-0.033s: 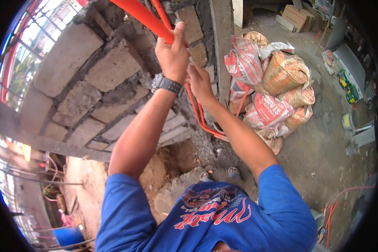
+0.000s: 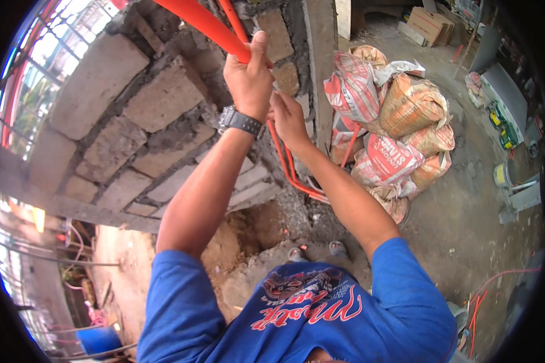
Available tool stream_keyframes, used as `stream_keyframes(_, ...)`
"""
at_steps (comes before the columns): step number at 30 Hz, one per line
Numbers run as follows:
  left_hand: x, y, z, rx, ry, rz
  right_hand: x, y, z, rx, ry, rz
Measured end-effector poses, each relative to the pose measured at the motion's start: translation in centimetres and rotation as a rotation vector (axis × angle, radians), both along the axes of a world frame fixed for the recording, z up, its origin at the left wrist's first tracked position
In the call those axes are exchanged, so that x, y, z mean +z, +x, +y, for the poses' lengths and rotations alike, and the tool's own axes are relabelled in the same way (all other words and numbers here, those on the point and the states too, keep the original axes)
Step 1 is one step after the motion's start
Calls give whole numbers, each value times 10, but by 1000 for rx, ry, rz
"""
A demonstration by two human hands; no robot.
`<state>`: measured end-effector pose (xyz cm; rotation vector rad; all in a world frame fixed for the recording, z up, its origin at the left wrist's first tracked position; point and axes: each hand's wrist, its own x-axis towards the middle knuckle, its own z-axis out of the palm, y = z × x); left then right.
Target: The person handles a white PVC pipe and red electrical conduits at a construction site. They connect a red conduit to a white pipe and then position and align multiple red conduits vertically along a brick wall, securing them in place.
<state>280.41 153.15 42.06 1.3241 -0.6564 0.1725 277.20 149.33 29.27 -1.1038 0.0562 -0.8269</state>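
Raised in front of the stone wall (image 2: pixel 166 94), my left hand (image 2: pixel 248 81) is wrapped round the lower end of a thick orange pipe (image 2: pixel 207 29), thumb up along it. The pipe slants up and left out of view. My right hand (image 2: pixel 289 119) is just below and to the right, its fingers pinched near a thin pale piece (image 2: pixel 275 86) under the left hand. What those fingers grip is mostly hidden. Thinner orange conduits (image 2: pixel 289 166) run down the wall behind my hands and bend right near its foot. A dark watch (image 2: pixel 241 121) is on my left wrist.
Filled sacks (image 2: pixel 412 106) are piled right of a concrete post (image 2: pixel 321 66). Flattened cardboard (image 2: pixel 429 27) and a bucket (image 2: pixel 501 175) stand farther right. A dug hollow (image 2: pixel 254 230) lies at the wall's foot, close to my feet. A blue container (image 2: pixel 99 340) is at lower left.
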Motion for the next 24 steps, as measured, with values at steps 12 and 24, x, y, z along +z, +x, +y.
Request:
stream_keyframes(12,1,-3,-3,-84,33,-18,10,-7,-12,253,230,138)
stream_keyframes(24,-16,-11,-5,-115,122,11,21,-23,-19,308,415,378)
